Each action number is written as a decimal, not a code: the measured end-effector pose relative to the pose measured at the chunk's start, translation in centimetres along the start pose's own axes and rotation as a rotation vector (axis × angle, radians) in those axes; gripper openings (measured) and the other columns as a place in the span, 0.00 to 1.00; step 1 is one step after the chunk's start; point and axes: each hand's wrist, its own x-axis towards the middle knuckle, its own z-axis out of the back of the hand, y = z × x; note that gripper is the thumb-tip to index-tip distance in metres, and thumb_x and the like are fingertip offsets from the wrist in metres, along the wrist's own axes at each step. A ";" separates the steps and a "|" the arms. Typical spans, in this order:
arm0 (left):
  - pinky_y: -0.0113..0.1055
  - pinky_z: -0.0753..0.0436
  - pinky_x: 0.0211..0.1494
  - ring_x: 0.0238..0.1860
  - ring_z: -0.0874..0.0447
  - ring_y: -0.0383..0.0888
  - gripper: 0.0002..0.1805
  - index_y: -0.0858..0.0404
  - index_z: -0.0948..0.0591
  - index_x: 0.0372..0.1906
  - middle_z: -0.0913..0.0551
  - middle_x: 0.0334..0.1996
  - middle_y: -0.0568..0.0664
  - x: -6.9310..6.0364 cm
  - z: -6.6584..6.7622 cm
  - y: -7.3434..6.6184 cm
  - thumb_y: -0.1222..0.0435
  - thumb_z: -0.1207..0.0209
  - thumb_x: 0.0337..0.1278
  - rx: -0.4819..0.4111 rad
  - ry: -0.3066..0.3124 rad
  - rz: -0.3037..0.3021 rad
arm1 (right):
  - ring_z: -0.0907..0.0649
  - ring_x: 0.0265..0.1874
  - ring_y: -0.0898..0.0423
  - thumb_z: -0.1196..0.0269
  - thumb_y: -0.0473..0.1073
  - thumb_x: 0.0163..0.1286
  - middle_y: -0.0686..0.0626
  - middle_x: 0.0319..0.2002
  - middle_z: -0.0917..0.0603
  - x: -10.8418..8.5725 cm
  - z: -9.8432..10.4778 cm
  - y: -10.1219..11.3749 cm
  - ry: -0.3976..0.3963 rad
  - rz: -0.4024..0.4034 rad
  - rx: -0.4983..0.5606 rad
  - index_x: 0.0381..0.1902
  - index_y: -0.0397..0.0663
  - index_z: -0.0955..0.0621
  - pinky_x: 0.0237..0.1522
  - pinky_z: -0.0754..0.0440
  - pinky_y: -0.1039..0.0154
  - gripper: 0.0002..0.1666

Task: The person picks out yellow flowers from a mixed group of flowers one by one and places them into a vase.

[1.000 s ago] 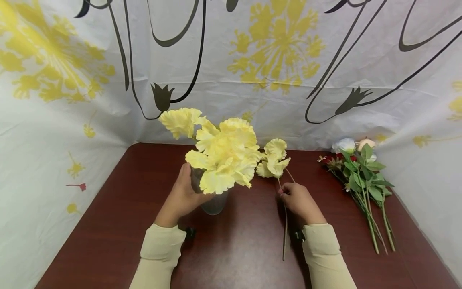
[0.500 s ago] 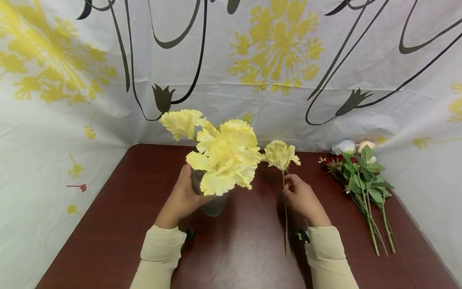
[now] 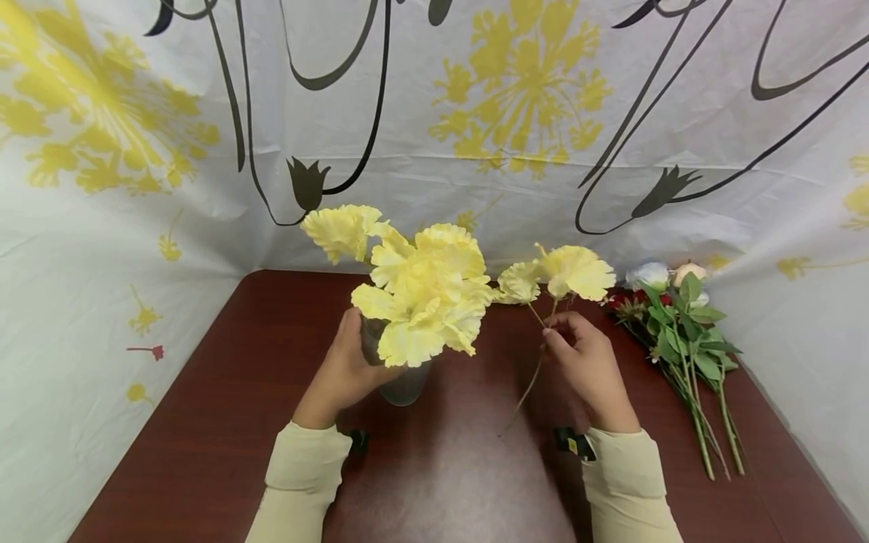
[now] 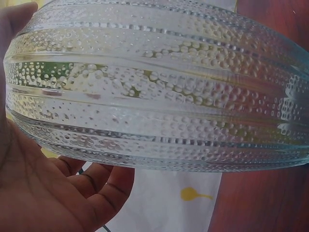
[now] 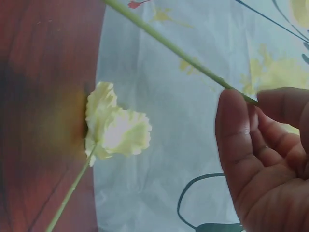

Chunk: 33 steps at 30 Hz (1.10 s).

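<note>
My left hand (image 3: 339, 377) grips a clear glass vase (image 3: 405, 388) from its left side. In the left wrist view, the dimpled, ribbed glass (image 4: 154, 92) fills most of the picture, with curled fingers below it. A bunch of large yellow artificial flowers (image 3: 428, 294) rises from the vase and hides its mouth. To the right, my right hand (image 3: 592, 369) pinches the stem of a yellow artificial flower (image 3: 580, 273) between thumb and fingers, just below the bloom. The right wrist view shows another yellow flower (image 5: 120, 130) on its own stem, apart from the pinched stem (image 5: 183, 58).
On the right of the dark red table (image 3: 204, 422) lies a bundle of artificial flowers (image 3: 692, 332) with green leaves and white, peach and red blooms. A white sheet printed with flowers (image 3: 407, 121) hangs behind the table and along both sides.
My right hand has moved a little right and away from me, lifting and turning the flower so its bloom swings right and its stem slants. The left hand and vase stay in place.
</note>
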 end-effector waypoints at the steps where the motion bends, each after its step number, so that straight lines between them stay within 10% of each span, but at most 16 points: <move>1: 0.38 0.26 0.35 0.35 0.34 0.48 0.38 0.61 0.36 0.54 0.34 0.46 0.54 0.0 0.0 0.0 0.70 0.23 0.41 -0.003 -0.001 -0.007 | 0.16 0.30 0.53 0.43 0.42 0.76 0.45 0.31 0.16 -0.1 0.1 0.1 -0.023 0.011 0.008 0.49 0.44 0.21 0.32 0.19 0.64 0.10; 33: 0.40 0.27 0.33 0.34 0.34 0.49 0.33 0.59 0.37 0.44 0.34 0.41 0.52 0.0 0.0 0.1 0.68 0.23 0.42 0.009 -0.003 -0.019 | 0.14 0.35 0.51 0.43 0.27 0.72 0.41 0.37 0.20 -1.2 1.4 3.9 -0.417 0.214 0.854 0.55 0.32 0.24 0.36 0.16 0.63 0.15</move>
